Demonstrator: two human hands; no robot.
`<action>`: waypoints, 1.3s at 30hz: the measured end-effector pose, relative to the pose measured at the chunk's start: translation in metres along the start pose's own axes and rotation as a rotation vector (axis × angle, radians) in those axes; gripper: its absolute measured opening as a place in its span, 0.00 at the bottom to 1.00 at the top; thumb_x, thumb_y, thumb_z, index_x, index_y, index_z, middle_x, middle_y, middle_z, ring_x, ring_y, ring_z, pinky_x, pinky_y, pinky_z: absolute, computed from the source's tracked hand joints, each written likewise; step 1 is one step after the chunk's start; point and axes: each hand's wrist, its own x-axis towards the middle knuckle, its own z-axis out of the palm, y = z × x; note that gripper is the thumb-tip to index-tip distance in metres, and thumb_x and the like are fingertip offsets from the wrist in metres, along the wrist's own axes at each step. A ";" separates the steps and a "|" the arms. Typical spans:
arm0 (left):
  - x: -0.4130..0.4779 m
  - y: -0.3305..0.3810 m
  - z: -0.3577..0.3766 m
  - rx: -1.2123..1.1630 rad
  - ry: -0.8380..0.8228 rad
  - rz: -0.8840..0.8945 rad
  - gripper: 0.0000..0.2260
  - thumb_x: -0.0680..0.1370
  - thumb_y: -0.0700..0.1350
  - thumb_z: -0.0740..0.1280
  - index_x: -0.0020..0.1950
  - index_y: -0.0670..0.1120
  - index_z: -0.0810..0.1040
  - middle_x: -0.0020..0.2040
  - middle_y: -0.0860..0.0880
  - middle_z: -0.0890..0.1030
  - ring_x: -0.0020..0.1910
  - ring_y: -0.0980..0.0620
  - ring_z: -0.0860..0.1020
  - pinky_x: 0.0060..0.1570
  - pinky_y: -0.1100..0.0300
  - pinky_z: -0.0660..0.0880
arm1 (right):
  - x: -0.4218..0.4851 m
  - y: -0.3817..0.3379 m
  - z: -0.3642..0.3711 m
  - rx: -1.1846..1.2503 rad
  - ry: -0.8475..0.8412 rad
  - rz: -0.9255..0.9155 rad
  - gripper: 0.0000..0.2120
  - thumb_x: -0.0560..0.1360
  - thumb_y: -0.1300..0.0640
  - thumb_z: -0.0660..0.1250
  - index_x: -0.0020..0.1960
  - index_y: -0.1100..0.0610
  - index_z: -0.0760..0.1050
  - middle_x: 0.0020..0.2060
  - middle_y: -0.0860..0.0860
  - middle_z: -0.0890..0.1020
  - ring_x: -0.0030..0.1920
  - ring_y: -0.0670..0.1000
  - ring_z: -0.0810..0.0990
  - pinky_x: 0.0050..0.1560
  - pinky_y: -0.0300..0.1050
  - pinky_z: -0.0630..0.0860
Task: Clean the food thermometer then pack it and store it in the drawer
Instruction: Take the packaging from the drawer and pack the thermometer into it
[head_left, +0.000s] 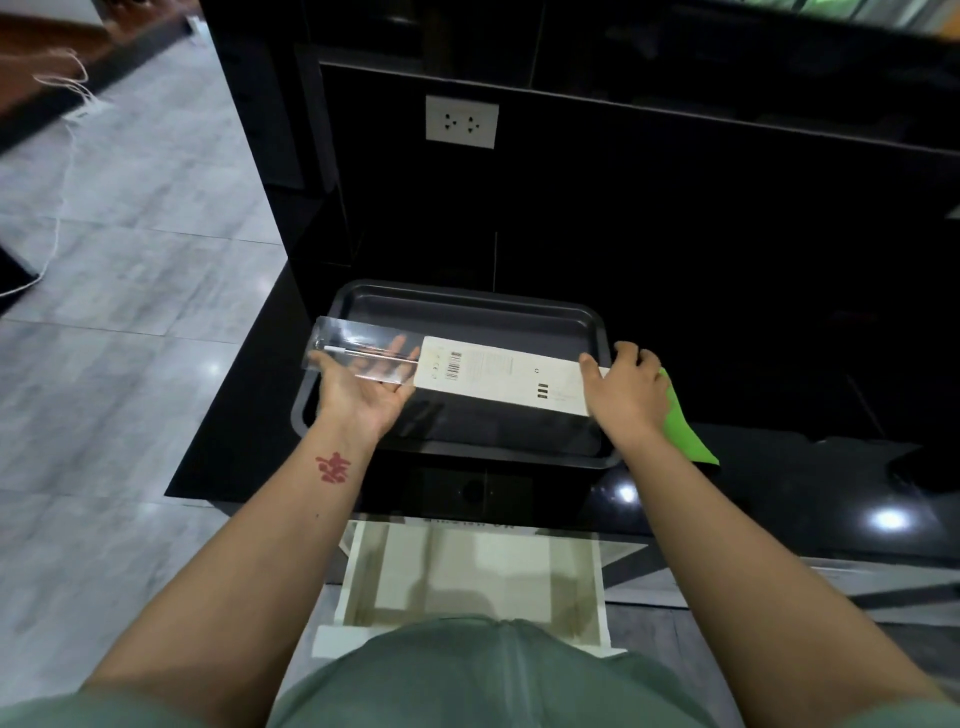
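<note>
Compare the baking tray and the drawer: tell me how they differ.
The baking tray is dark with rounded corners; the drawer is pale with square corners. The tray sits on the black countertop; the drawer is pulled open below that countertop's edge. Both are rectangular and look empty inside.

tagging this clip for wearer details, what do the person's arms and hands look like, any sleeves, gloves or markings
Both forearms are bare to the bottom edge of the view, with no sleeves on them, and no gloves, watch or rings can be seen. The left hand has a red mark like a stamp or tattoo on the inner forearm just below the wrist. The right hand and its forearm show no marking. A grey-green garment covers the torso.
</note>
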 end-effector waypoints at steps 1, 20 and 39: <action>0.000 -0.004 0.001 0.015 0.002 -0.007 0.35 0.78 0.69 0.46 0.71 0.43 0.64 0.64 0.36 0.76 0.53 0.34 0.79 0.46 0.35 0.77 | 0.000 -0.001 0.002 0.020 -0.002 -0.014 0.29 0.78 0.40 0.59 0.72 0.57 0.63 0.73 0.61 0.62 0.68 0.66 0.65 0.67 0.58 0.63; -0.006 -0.042 0.016 0.283 0.025 0.016 0.15 0.80 0.43 0.65 0.66 0.42 0.72 0.54 0.42 0.82 0.51 0.45 0.82 0.41 0.46 0.81 | -0.011 -0.025 0.006 0.161 -0.139 -0.161 0.16 0.78 0.48 0.61 0.62 0.54 0.72 0.62 0.56 0.74 0.58 0.58 0.77 0.55 0.49 0.71; 0.003 -0.042 0.013 0.421 0.090 0.174 0.13 0.83 0.41 0.58 0.67 0.41 0.72 0.51 0.45 0.83 0.47 0.49 0.83 0.39 0.53 0.82 | -0.013 -0.033 -0.003 -0.126 -0.404 -0.369 0.24 0.73 0.33 0.61 0.62 0.46 0.72 0.58 0.47 0.81 0.60 0.55 0.77 0.61 0.53 0.65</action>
